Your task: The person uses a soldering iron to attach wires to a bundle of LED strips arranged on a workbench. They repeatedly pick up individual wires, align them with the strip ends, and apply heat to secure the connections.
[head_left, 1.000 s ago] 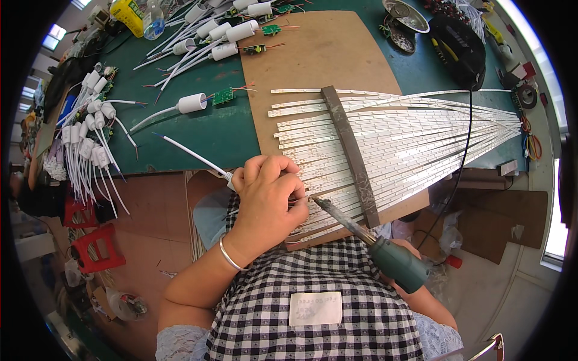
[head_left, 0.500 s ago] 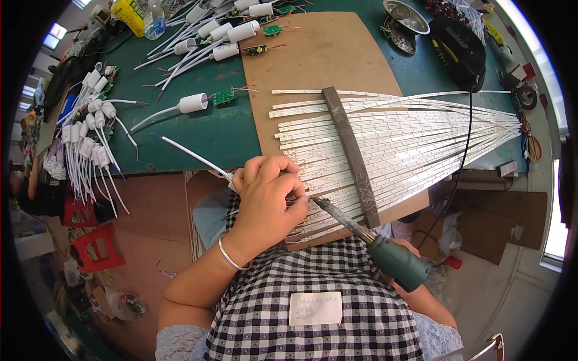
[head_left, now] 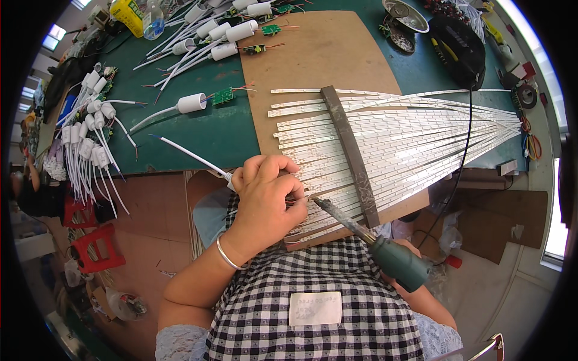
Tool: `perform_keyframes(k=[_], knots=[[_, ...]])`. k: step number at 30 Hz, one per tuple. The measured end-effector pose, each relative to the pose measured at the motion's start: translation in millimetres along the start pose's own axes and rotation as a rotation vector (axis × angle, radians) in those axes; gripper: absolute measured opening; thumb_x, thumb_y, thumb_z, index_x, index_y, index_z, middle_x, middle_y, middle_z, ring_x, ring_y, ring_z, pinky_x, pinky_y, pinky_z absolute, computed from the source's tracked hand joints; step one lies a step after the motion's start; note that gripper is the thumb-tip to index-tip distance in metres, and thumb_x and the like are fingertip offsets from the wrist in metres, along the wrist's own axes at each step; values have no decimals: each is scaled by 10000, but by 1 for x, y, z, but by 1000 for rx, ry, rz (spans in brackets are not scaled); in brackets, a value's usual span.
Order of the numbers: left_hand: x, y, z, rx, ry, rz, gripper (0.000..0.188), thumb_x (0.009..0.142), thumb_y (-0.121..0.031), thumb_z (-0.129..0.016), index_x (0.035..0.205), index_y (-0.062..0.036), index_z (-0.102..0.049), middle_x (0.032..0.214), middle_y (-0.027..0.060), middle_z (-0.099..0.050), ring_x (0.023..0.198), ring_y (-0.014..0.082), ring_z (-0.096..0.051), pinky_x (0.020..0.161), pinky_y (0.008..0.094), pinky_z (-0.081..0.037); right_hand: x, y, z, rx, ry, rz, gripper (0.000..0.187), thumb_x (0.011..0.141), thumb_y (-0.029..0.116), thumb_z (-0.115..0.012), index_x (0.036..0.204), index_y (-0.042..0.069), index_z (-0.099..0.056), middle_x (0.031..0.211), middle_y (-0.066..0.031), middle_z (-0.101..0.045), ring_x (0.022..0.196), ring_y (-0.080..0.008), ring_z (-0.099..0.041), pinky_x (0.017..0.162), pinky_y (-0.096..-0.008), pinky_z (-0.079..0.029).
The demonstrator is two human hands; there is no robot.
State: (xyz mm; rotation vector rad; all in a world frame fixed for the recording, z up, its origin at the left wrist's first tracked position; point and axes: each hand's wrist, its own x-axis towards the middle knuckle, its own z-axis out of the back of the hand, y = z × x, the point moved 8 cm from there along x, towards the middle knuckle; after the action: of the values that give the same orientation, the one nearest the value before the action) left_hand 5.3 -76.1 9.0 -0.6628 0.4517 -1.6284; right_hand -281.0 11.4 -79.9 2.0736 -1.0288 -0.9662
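Fingers curled and pinched, my left hand [head_left: 270,191] rests over the near left ends of the LED strips [head_left: 415,135]. A white cable [head_left: 192,155] with a bare blue-tipped end sticks out from under it to the upper left. The palm hides what hangs at the cable's other end; thin wires seem to be pinched at the fingertips. My right hand [head_left: 408,245], mostly hidden behind the green handle, grips a soldering iron [head_left: 400,263]. Its tip touches or nearly touches a strip end beside my left thumb. A dark bar [head_left: 349,153] lies across the strips.
The strips lie on a brown board [head_left: 313,48] over a green table [head_left: 180,144]. A white lamp cap [head_left: 192,103] with a green circuit board [head_left: 223,95] lies left; several more are heaped behind. A metal dish [head_left: 409,15] and black pouch [head_left: 459,51] sit at the far right.
Almost nothing differs. Both hands and the soldering iron stay in place at the strip end; the view has shifted very slightly.
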Motion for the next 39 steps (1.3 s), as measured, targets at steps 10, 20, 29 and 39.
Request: perform_keyframes(k=[10,20,29,39], knots=[[1,0,0,-4,11,-4,114,632,-105,-688,639,-136,-579,1068,-29,-544,1082,241,-401,919,446,-232,11,14,-24,58,43,-53,330,964,86,-422,1222,-119,-432,1056,-272,-595,806,-273,-673,655,-333,-594],[1,0,0,0,15,-6,114,634,-110,-693,638,-136,-582,1071,-28,-544,1086,242,-401,917,445,-233,12,34,-21,-733,105,98,371,927,229,-461,1152,-66,-468,1021,-214,-599,771,-270,-661,633,-317,-568],[2,-2,0,0,19,1,110,632,-108,-692,634,-136,-586,1074,-28,-547,1091,242,-401,919,445,-232,10,41,-39,-966,251,208,386,951,82,-455,1279,-116,-408,1111,-252,-592,842,-248,-678,662,-295,-599],[2,0,-2,9,26,6,114,630,-108,-691,629,-138,-581,1078,-27,-541,1100,242,-397,923,445,-232,16,47,-46,-741,204,26,405,939,76,-495,1259,-159,-412,1034,-175,-636,826,-176,-680,666,-225,-587]])
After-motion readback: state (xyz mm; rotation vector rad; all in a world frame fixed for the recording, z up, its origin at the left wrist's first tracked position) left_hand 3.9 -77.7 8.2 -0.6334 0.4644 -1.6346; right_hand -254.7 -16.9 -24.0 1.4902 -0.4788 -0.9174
